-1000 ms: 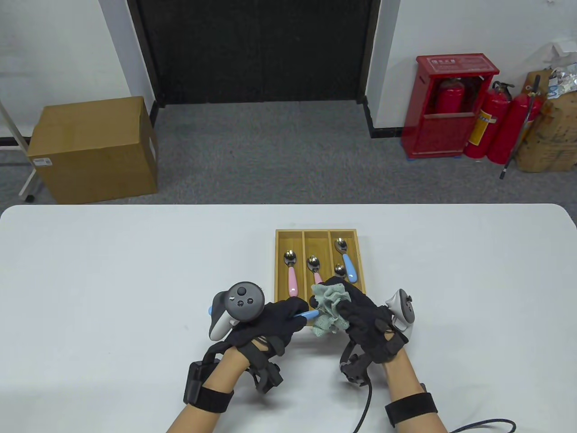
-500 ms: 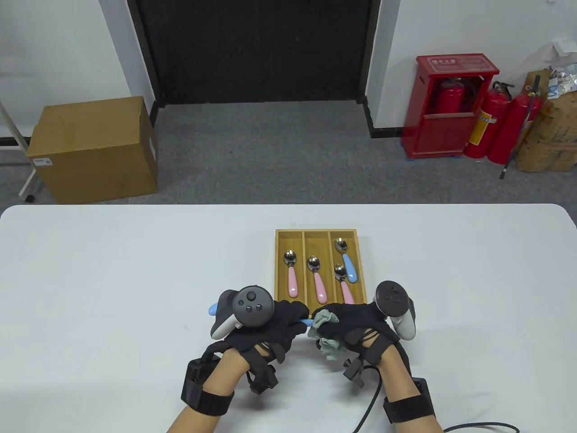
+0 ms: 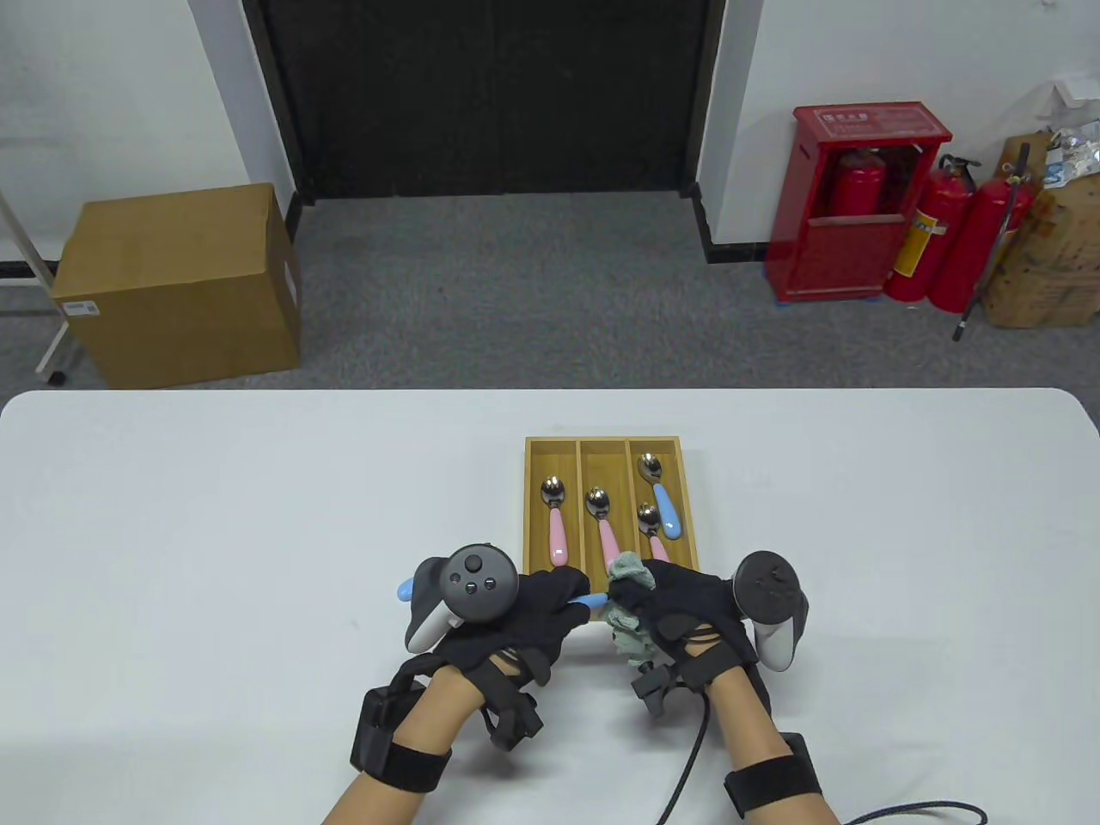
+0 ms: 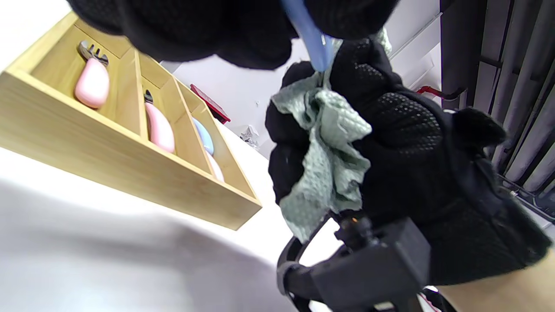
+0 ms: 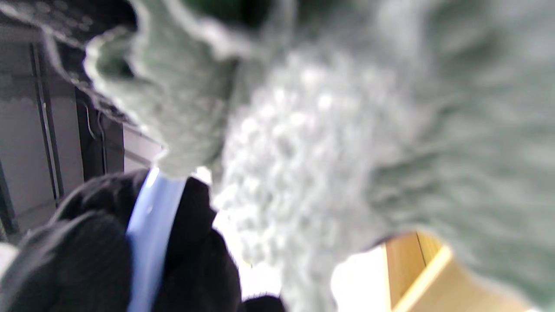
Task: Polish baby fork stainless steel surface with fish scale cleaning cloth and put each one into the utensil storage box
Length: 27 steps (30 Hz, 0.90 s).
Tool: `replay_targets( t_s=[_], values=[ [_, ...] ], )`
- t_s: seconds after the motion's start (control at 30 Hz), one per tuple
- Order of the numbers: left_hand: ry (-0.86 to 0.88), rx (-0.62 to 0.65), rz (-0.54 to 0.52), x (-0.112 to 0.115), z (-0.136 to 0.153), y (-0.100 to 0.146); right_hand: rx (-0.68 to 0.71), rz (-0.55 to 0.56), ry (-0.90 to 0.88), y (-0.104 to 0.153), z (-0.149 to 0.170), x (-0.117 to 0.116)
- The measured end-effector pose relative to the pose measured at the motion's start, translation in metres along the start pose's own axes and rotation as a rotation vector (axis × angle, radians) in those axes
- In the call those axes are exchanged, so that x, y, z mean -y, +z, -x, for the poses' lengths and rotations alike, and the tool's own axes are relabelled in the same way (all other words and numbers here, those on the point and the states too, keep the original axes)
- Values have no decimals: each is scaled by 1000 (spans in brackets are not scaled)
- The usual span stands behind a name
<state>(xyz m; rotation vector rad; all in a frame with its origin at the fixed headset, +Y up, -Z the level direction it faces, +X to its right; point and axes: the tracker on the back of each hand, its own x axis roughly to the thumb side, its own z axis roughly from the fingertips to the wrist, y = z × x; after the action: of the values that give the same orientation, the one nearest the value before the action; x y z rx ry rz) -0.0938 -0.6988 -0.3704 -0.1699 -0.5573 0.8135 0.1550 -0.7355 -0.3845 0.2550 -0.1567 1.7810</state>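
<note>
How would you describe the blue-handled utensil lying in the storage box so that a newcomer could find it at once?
On the white table, find the three-slot wooden box and look in its right-hand slot. Two utensils lie there; the blue-handled utensil is the farther one, slightly slanted. Every other handle in the box is pink.

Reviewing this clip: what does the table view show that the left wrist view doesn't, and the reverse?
Only the table view shows all four utensils in the storage box and both trackers. Only the left wrist view shows fork tines on the pink-handled fork in the box's end compartment, and the cloth's scale texture. Both show the left hand gripping the blue-handled fork while the right hand holds the cloth bunched over its metal end.
</note>
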Motion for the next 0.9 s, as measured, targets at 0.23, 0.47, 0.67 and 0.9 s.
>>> replay_targets(
  t_s=[0.23,0.47,0.67,0.9],
  values=[
    [25,25,25,-2,-3,0,62,-48,-148,-2,4,1],
    [-145,75,102,-11,-14,0,93,-426,79,-7,-15,-16],
    [-195,65,68,-11,-14,2,118,-338,202,-6,-15,-20],
    [-128,41,29,-7,-8,0,109,-125,155,-4,-9,-7]
  ],
)
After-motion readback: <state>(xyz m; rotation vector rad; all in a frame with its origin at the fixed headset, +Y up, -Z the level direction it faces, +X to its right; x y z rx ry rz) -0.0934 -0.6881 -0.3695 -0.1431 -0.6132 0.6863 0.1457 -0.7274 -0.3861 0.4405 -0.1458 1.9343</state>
